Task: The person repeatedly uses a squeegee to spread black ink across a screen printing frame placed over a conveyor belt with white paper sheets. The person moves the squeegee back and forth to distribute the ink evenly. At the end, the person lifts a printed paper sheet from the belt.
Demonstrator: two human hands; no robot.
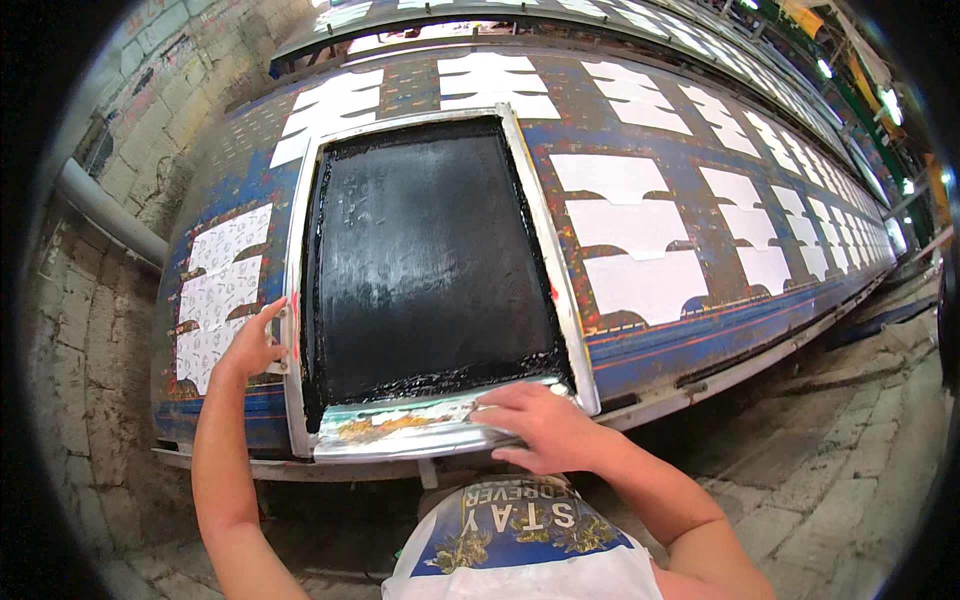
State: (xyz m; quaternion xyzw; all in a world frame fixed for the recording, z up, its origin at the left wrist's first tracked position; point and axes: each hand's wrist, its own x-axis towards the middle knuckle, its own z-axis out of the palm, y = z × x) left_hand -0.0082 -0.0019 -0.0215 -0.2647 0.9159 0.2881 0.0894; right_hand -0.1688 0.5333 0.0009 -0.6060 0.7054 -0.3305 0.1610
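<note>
A screen frame (294,400) with a glossy black inner surface (425,260) lies across the long printing table. My left hand (255,345) is at its left side, thumb and index finger apart, touching the frame beside a small metal bracket. My right hand (530,425) rests loosely on the near end, fingers spread over a pale, ink-stained metal strip (385,430). White cut fabric pieces (645,285) lie in stacked rows to the right and behind the frame. Patterned white pieces (215,285) lie left of my left hand.
The curved-looking table (720,325) stretches far to the right, with another raised table (375,12) behind it. A concrete block wall (150,80) and a grey pipe (110,210) stand at left. Worn floor (820,430) runs along the table's near edge.
</note>
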